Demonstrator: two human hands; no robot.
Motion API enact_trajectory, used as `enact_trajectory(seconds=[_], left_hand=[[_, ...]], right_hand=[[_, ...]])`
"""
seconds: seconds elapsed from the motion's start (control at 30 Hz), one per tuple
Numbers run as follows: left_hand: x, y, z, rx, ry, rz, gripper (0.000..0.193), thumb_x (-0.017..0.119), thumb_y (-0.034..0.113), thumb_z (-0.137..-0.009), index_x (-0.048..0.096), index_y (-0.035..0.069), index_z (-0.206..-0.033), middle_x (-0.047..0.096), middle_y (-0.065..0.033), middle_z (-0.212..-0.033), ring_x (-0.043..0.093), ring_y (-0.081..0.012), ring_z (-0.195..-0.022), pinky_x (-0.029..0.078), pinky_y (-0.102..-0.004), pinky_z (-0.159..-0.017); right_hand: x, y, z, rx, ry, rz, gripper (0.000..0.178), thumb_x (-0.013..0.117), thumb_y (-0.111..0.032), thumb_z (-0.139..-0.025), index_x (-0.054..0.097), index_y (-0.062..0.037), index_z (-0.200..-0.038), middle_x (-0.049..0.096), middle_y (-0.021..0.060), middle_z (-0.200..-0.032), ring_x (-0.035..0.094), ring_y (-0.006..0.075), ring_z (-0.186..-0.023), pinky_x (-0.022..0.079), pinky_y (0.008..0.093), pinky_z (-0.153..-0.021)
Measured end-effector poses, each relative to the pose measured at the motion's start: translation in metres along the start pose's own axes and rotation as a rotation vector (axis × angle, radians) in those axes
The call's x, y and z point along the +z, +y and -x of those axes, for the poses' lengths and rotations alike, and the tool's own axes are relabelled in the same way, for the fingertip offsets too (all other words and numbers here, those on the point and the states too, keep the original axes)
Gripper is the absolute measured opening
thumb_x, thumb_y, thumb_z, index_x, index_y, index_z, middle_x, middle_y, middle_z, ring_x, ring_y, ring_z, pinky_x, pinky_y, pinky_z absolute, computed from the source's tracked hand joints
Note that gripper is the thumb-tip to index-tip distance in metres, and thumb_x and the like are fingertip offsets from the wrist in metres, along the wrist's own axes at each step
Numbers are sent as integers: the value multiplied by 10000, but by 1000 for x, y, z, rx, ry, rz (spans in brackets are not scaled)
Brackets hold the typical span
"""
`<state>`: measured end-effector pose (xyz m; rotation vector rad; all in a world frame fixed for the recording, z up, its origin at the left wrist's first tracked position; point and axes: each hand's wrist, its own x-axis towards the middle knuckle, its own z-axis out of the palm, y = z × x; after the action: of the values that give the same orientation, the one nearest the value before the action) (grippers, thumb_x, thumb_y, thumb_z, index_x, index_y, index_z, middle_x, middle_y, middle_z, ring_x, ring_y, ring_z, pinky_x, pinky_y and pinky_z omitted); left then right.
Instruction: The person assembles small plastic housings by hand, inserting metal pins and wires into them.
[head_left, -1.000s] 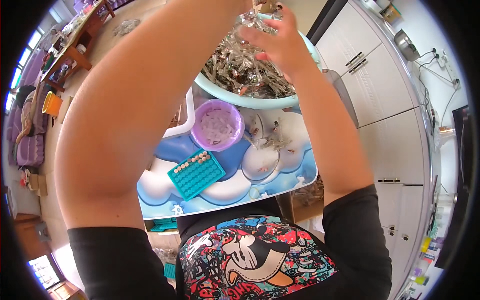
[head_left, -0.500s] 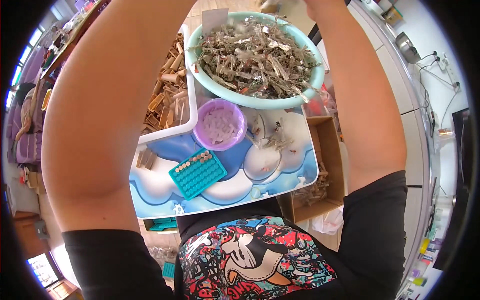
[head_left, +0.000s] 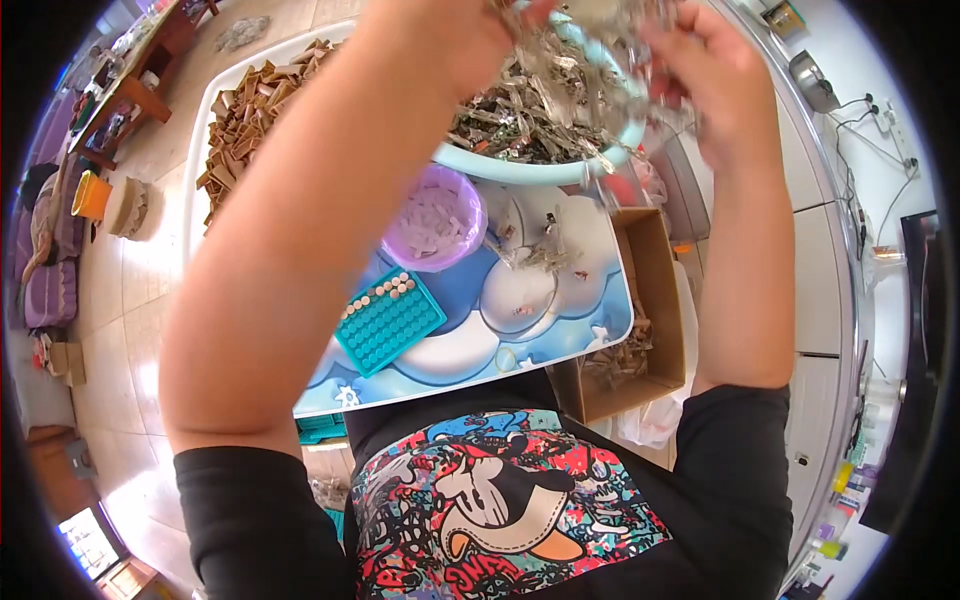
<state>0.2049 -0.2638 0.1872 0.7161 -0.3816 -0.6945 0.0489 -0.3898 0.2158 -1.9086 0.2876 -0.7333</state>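
Note:
Over the pale green basin (head_left: 560, 174), my left hand (head_left: 485, 45) and my right hand (head_left: 705, 75) hold a loose bunch of clear plastic strips (head_left: 610, 50) between them. Both hands are closed on it, though motion blurs the fingers and the top edge cuts into the left hand. A heap of similar shiny strips (head_left: 525, 115) fills the basin below. Nearer me stands a purple tub (head_left: 475, 240) of small whitish pieces (head_left: 432, 222). Beside it lies a teal tray (head_left: 392, 325) with rows of round hollows, some holding small pale discs (head_left: 382, 290).
A white-rimmed tray (head_left: 203, 130) of brown folded pieces (head_left: 250, 110) sits left, partly behind my left forearm. A few plastic scraps (head_left: 540, 250) lie on the cloud-patterned table (head_left: 450, 365). An open cardboard box (head_left: 650, 300) stands at its right edge, cabinets (head_left: 825, 280) beyond.
Both hands have come from beyond the top edge down into view, with a bunch of strips between them. The view has shifted, showing more of the brown pieces and the floor at left.

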Motion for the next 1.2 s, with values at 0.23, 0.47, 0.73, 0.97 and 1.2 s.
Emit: enact_trajectory(seconds=[0.23,0.47,0.73,0.97,1.2], left_hand=[[-5,-70,108,-197,57,-342,287,528,116,-897,496,17,-1164,598,-57,-1013,566,-150,-966,430,-293,-866],[-41,-119,145,-249,-79,-438,294,479,99,-929,465,5,-1207,596,-67,-1082,522,-106,-1006,391,-262,-912],[-75,-144,185,-301,-138,-848,306,495,5,-881,469,10,-1185,577,-74,-1114,531,-136,-1032,413,-271,-879],[-87,-151,191,73,-91,-1301,396,623,119,-829,468,0,-1173,573,-105,-1069,555,-193,-934,438,-271,-830],[-50,-134,161,-455,143,-602,341,677,203,-809,522,15,-1047,575,-60,-970,545,-117,-808,454,-256,-664]], right_hand=[[-2,62,99,325,-174,-194,244,616,-33,-810,576,-21,-1050,590,47,-995,578,96,-722,467,249,-662],[0,110,140,292,-212,-388,241,540,43,-803,583,-24,-1030,528,53,-1116,494,92,-984,399,239,-827],[7,127,144,217,-39,-612,156,573,34,-811,575,-21,-957,539,63,-1078,506,115,-982,382,247,-864],[18,120,144,188,-17,-435,145,563,34,-834,577,-18,-968,547,40,-1049,517,99,-934,413,225,-808],[32,115,152,88,-93,-298,108,564,66,-817,576,2,-904,553,56,-999,533,119,-883,418,232,-804]])
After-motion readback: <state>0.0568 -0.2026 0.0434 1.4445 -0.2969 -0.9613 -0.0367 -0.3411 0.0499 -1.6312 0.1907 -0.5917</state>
